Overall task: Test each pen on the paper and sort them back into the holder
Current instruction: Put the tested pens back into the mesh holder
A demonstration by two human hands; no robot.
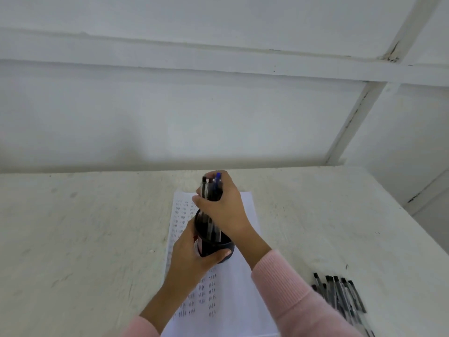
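Pens (pixel 211 188) in a tight bundle stand in the dark round holder (pixel 213 245), their lower ends down inside its mouth and their tops, one of them blue, rising above the right hand (pixel 223 207). That hand is curled round the bundle from the right, fingers wrapped across the barrels just above the rim. The left hand (pixel 192 261) grips the holder from the near left side, with the thumb laid over its front wall, so the cup is braced while the other hand works the bundle. The holder sits over the upper middle of the paper (pixel 233 300), a white sheet covered in columns of short test strokes and lying lengthwise away from the person on the pale bench (pixel 85 227). The relation that counts is the line of the bundle against the mouth of the holder: its long axis runs close to upright, along the cup's own axis, so any lift or push would have to go straight along that line to keep the barrels from catching the rim. Whether the bundle is being seated or drawn out cannot be told from here. A second lot of loose pens (pixel 340 295) lies on the bench to the near right, well apart from the holder and just beyond the pink sleeve (pixel 279 288), their long axes pointing roughly away from the person; the right hand is plainly the nearer one to them, while the left is occupied steadying the cup.
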